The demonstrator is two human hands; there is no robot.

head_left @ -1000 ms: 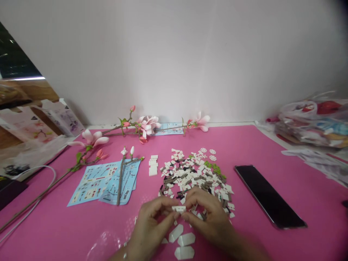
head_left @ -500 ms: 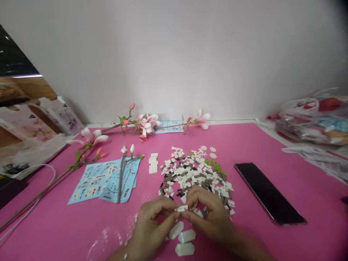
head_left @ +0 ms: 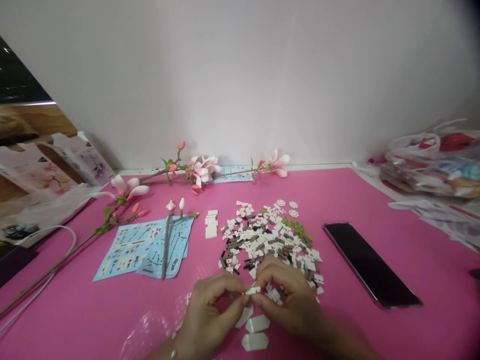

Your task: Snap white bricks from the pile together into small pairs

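Between my two hands is a small white building-block piece (head_left: pixel 253 290), pinched at both ends by thumbs and forefingers. My left hand (head_left: pixel 213 310) is closed on its left end, and my right hand (head_left: pixel 288 295) is closed on its right end. Fingertips cover part of the piece, so its exact shape is hard to make out. Under the hands lie several white petal-shaped plates (head_left: pixel 257 324). Just beyond my right hand spreads a pile of loose white, grey, black and green blocks (head_left: pixel 262 240).
Left of the pile are stacked white plates (head_left: pixel 211 225). Blue instruction sheets (head_left: pixel 127 247) carry a brown block branch (head_left: pixel 166 245). A phone (head_left: pixel 371 265) lies at right. Pink magnolia stems (head_left: pixel 202 170) rest at the back and left. Plastic bags (head_left: pixel 431 165) sit far right.
The white piece has turned slightly between my fingertips, its right end now a little higher. Both hands stay in nearly the same place, still pinching it.
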